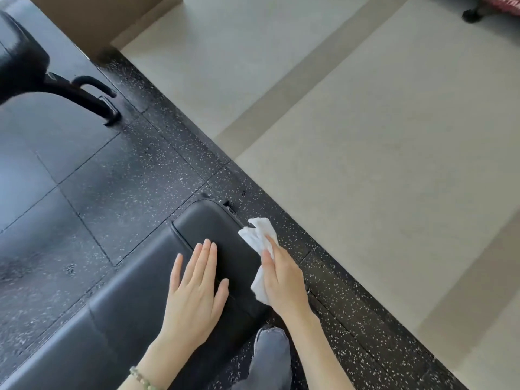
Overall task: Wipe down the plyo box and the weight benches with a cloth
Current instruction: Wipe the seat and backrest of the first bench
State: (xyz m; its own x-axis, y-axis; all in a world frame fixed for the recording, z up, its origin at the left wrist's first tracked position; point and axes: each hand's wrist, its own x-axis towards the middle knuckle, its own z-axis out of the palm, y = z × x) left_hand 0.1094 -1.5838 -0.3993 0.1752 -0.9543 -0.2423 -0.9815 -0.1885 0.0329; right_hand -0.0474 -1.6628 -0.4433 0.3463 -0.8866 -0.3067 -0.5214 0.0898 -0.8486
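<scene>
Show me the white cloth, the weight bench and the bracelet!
white cloth (pixel 260 230): head view, on its bunched upper end.
weight bench (pixel 135 294): head view, on the black padded top.
beaded bracelet (pixel 141 378): head view, on the beads at the left wrist.

Black rubber flooring flecked with white lies from your 6 o'clock round to 11, laid in square tiles whose seams cross near 9 o'clock. A pale blue-grey sheen of light sits over it at 9 to 10 o'clock. Its straight edge runs diagonally from 11 to 5 o'clock. Beyond that edge a smooth beige floor fills your 1 to 4 o'clock, crossed by darker tan bands. In the far 1 o'clock corner a black foot shows under something red-patterned.
</scene>
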